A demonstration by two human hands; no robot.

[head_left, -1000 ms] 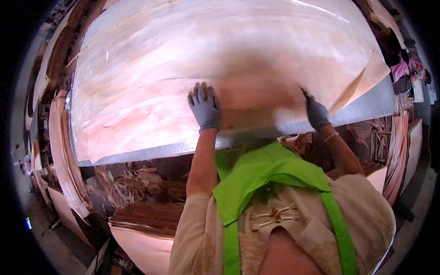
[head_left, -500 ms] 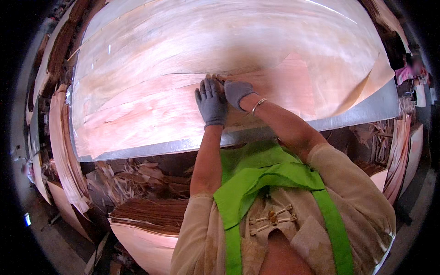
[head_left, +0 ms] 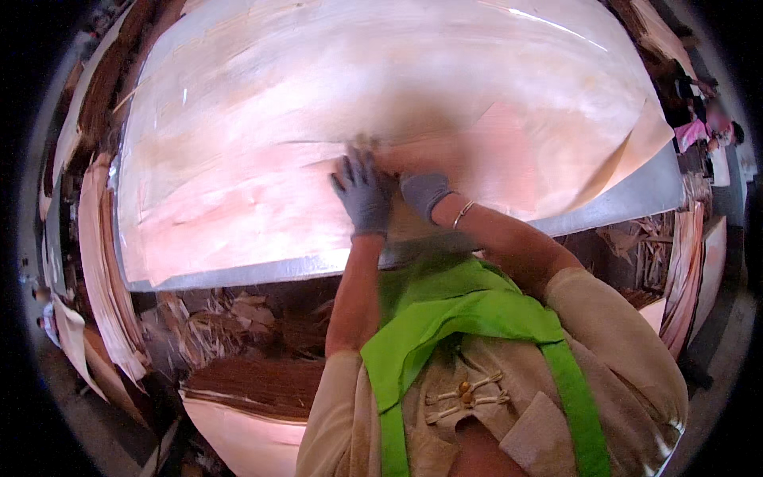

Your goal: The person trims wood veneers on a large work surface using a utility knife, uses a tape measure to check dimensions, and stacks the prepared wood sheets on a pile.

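My left hand (head_left: 363, 192), in a grey glove, lies flat with fingers spread on a pinkish wood veneer piece (head_left: 238, 195). Beside it, my right hand (head_left: 425, 193), also gloved in grey and with a bracelet at the wrist, is closed low over the veneer. A small dark tip shows at its left side, but I cannot make out what the fingers hold. Under the pink piece spreads a large pale veneer sheet (head_left: 318, 79) on a grey metal-edged table (head_left: 246, 273). The sheet's right corner (head_left: 636, 151) curls up and folds over.
Torn veneer scraps (head_left: 230, 318) lie below the table's near edge. A stack of brown veneer sheets (head_left: 254, 385) stands at the lower left. More veneer hangs at the left side (head_left: 99, 262) and right side (head_left: 687, 270). People (head_left: 711, 131) are at the far right.
Both hands have moved slightly toward me, the right also a little to the right. My left fingers are spread wider. The view has shifted a little.
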